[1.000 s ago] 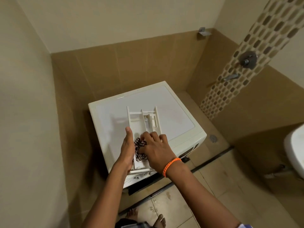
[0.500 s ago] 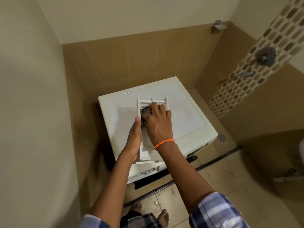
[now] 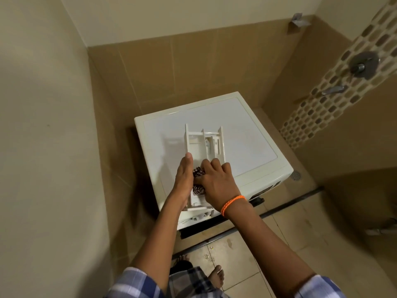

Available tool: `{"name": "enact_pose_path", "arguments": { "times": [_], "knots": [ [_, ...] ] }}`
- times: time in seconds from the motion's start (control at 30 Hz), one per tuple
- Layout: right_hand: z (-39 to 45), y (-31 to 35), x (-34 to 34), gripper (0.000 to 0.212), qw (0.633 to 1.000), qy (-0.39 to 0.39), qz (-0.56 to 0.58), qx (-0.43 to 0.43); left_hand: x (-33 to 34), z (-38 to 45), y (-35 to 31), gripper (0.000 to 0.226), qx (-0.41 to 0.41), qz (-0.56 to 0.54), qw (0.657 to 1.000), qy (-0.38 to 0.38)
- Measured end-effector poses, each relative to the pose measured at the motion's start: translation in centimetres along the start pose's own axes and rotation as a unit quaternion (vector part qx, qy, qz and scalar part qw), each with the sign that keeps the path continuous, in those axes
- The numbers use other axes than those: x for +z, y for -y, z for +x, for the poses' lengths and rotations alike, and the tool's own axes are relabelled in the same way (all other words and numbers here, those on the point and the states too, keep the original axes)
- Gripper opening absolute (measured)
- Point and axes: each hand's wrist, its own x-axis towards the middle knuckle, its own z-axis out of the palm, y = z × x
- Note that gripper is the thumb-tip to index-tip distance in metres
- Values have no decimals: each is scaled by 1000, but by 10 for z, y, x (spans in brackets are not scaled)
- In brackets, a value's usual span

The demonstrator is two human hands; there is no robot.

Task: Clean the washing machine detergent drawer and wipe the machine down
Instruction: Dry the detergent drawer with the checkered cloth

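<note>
A white detergent drawer (image 3: 204, 139) lies on top of the white washing machine (image 3: 247, 134), its front end at the machine's near edge. My left hand (image 3: 183, 177) rests flat against the drawer's left wall, fingers straight, thumb up. My right hand (image 3: 217, 181), with an orange band at the wrist, grips a checked dark-and-white cloth (image 3: 198, 179) and presses it into the near part of the drawer. The drawer's far compartments are uncovered.
The machine stands in a corner between a beige wall at the left and brown tiled walls. A shower valve (image 3: 363, 65) and spout are on the right wall, a floor drain (image 3: 296, 175) beside the machine. My bare feet (image 3: 216, 275) stand on the tiled floor.
My right hand has drawn the cloth back from the drawer's far end to its near part. My left hand has stayed on the left wall of the drawer.
</note>
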Motion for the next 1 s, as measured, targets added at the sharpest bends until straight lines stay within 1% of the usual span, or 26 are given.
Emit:
{"name": "enact_pose_path", "arguments": {
  "times": [0.03,0.1,0.13,0.2,0.23,0.3,0.37,0.4,0.47,0.53,0.57,0.67,0.7,0.77,0.8,0.83,0.9,0.93,1.0],
  "knots": [
    [3,0,2,30,1000,-7,-21,5,1,0,2,85,-1,0,1000,-3],
    [11,1,6,27,998,-42,-38,21,-1,3,3,53,0,4,1000,-5],
    [15,2,8,25,996,-72,-37,30,-2,4,4,48,10,7,1000,0],
    [28,3,7,16,989,-130,-33,63,-1,4,10,56,29,9,1000,4],
    [34,2,5,11,985,-143,-31,86,2,3,13,56,32,10,999,2],
    [43,0,2,9,982,-137,-34,123,8,-1,19,45,30,-2,1000,-1],
    [41,2,5,14,980,-130,-36,149,8,0,21,33,25,4,1000,0],
    [38,5,9,20,979,-131,-30,156,6,1,22,32,29,12,999,5],
    [30,12,13,30,980,-121,-15,160,2,1,26,34,34,11,999,11],
    [23,16,15,40,985,-97,-6,142,-1,-1,29,32,31,11,999,6],
    [20,15,17,41,989,-78,-10,127,0,-2,28,34,31,11,999,2],
    [11,10,17,46,997,-17,-4,81,2,0,21,52,23,-14,999,-18],
    [9,10,13,45,998,0,10,65,1,1,18,56,12,-35,999,-29],
    [5,16,6,36,998,23,34,40,-3,1,10,66,-9,-69,996,-47],
    [3,21,2,44,997,37,49,35,-5,1,7,75,-12,-71,996,-55],
    [2,25,-3,57,996,50,65,30,-7,1,5,79,-8,-65,996,-57],
    [2,29,-9,79,994,71,81,24,-11,4,6,72,4,-63,996,-62],
    [3,30,-11,83,993,82,79,22,-12,4,8,70,7,-66,996,-61],
    [8,31,-14,84,992,108,61,17,-15,3,12,76,8,-59,997,-49]
  ]
}}
